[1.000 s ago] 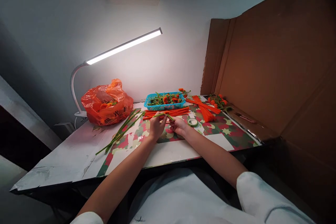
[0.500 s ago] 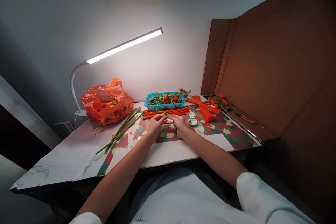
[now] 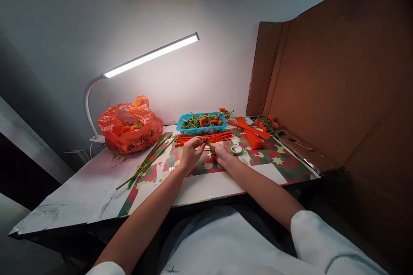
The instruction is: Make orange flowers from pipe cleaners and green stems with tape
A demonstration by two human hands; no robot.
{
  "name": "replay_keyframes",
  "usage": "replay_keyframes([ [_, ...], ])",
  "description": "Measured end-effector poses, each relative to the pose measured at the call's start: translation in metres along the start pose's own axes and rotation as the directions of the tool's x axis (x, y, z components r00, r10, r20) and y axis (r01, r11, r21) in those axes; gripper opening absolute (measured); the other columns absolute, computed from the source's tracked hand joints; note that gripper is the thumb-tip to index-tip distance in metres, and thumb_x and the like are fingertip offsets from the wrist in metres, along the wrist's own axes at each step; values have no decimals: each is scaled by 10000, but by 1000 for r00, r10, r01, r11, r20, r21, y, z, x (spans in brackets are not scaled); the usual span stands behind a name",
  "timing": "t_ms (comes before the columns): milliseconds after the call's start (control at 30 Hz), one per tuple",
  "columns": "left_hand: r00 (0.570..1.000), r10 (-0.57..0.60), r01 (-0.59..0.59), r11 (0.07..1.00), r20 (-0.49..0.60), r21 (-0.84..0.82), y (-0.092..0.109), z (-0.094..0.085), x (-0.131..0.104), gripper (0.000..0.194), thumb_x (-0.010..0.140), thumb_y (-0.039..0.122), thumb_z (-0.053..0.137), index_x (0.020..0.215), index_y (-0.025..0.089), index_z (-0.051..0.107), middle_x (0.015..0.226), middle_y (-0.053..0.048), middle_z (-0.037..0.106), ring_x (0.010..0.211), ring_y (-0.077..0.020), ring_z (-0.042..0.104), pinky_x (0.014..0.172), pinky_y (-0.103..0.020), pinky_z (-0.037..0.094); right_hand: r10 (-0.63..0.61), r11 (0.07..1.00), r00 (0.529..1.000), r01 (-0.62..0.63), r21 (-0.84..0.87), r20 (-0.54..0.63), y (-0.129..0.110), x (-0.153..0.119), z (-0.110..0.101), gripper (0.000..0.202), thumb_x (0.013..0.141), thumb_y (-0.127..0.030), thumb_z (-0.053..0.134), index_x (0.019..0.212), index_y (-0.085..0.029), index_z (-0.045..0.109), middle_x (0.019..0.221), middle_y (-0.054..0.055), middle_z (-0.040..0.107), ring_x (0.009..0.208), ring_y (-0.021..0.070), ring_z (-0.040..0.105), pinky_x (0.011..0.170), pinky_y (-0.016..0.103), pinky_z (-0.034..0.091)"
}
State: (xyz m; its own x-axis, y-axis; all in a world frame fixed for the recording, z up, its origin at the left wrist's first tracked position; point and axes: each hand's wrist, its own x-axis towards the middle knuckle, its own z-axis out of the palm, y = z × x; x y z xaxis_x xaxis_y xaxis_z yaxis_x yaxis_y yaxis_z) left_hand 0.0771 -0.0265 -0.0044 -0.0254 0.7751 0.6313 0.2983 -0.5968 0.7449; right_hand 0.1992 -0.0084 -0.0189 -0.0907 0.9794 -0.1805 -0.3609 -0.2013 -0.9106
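A green stem (image 3: 207, 142) arches between my two hands, over the front of the table. My left hand (image 3: 191, 153) pinches its left part with fingers closed. Closed fingers of my right hand (image 3: 222, 154) grip the lower right end. Just behind them lies a row of orange-red pipe-cleaner stems (image 3: 219, 136). A roll of green tape (image 3: 236, 150) rests right of my right hand. Long green stems (image 3: 146, 165) lie to the left of my left hand.
A blue basket (image 3: 201, 130) holds orange flowers and green stems. Crossed orange strips (image 3: 250, 134) and more orange flowers (image 3: 269, 124) are at the right. An orange plastic bag (image 3: 130, 131) and a lit lamp (image 3: 151, 56) stand at the left, a cardboard wall (image 3: 335, 73) at the right.
The green piece between my hands now shows as a raised arch, and the orange part seen at my fingertips is no longer visible. My right hand has turned and dropped slightly.
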Motion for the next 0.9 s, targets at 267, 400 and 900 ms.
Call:
replay_keyframes([
  [267, 907, -372, 419, 840, 195, -345, -10, -2, 6, 307, 574, 380, 728, 584, 162, 512, 603, 10, 563, 595, -126, 574, 642, -290, 518, -425, 861, 903, 424, -281, 62, -18, -2, -11, 221, 643, -381, 662, 585, -177, 596, 613, -13, 582, 638, 121, 508, 598, 235, 389],
  [400, 840, -416, 534, 749, 349, -392, -7, -6, 5, 311, 591, 354, 731, 624, 166, 485, 624, 20, 558, 601, -125, 593, 631, -302, 537, -368, 886, 892, 422, -193, 263, -22, 0, -12, 217, 622, -359, 692, 757, -191, 664, 778, 8, 657, 753, 136, 566, 690, 253, 435],
  [900, 918, -232, 336, 886, 322, -319, -3, -3, 3, 321, 711, 433, 656, 734, 188, 448, 626, 38, 548, 560, -98, 548, 573, -238, 465, -444, 848, 855, 497, -183, 267, -27, -10, -12, 265, 584, -395, 720, 612, -160, 600, 622, -29, 571, 638, 106, 516, 657, 249, 408],
])
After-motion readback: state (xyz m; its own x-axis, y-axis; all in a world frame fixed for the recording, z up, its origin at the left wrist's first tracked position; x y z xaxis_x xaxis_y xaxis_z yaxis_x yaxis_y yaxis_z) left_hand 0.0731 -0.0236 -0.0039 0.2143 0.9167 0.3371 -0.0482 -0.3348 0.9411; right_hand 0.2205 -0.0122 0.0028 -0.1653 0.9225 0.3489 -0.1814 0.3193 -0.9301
